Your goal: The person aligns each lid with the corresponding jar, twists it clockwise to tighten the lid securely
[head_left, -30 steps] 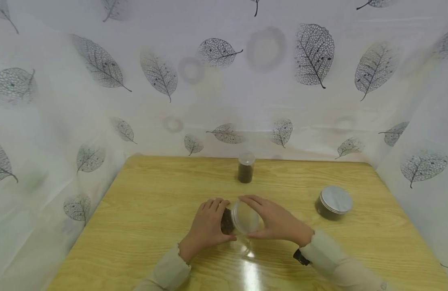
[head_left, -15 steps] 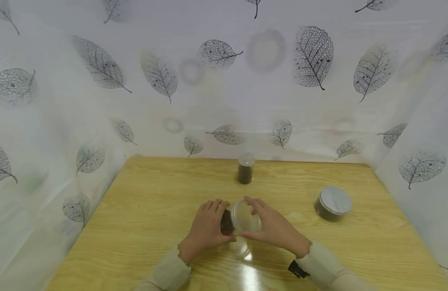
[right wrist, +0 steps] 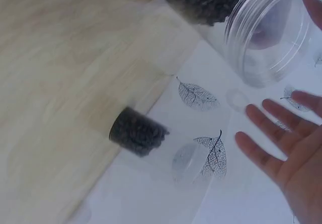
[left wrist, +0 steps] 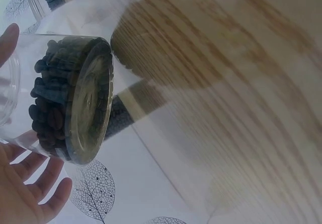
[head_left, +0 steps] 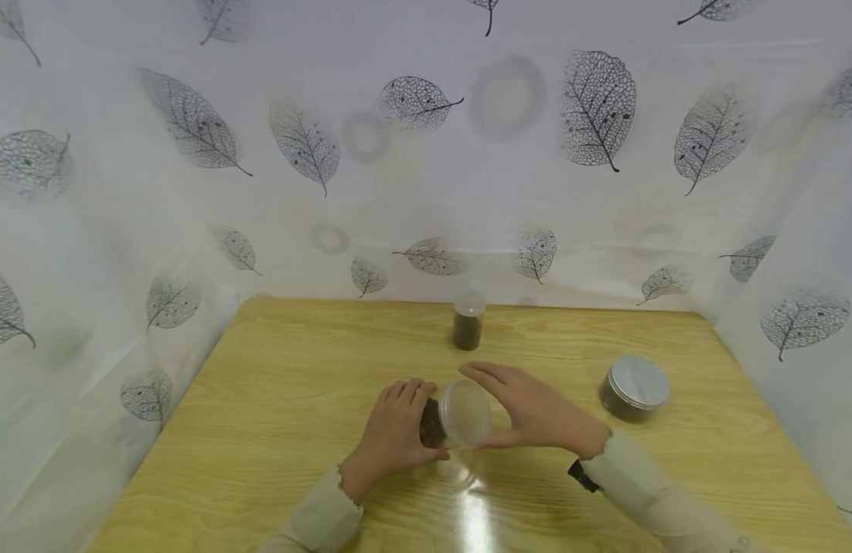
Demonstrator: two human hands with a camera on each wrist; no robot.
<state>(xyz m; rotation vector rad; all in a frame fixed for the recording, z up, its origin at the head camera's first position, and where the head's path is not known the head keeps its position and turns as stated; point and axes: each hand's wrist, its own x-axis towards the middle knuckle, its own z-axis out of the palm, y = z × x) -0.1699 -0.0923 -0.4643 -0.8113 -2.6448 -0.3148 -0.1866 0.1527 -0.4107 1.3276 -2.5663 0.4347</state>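
Note:
A clear jar of dark coffee beans (head_left: 432, 423) is tilted above the table, its clear round top (head_left: 466, 415) turned towards the right. My left hand (head_left: 392, 430) grips the body from the side. Through the clear wall in the left wrist view, coffee beans (left wrist: 53, 98) lie against the base. My right hand (head_left: 536, 407) is spread around the top, thumb and fingers wide apart. Seen from the right wrist, straight fingers (right wrist: 287, 133) stand off the ridged rim (right wrist: 246, 38). Whether the thumb touches the top cannot be told.
A small clear jar (head_left: 468, 326), partly filled with something dark, stands near the back edge of the wooden table (head_left: 294, 353). At the right is a wide jar with a silver lid (head_left: 638, 380). Leaf-patterned sheeting (head_left: 426, 177) surrounds the table's back and sides.
The fingers of my right hand closed in around the jar's top half a second ago. Now they have spread and drawn back to the right. My left hand and the jar have hardly moved.

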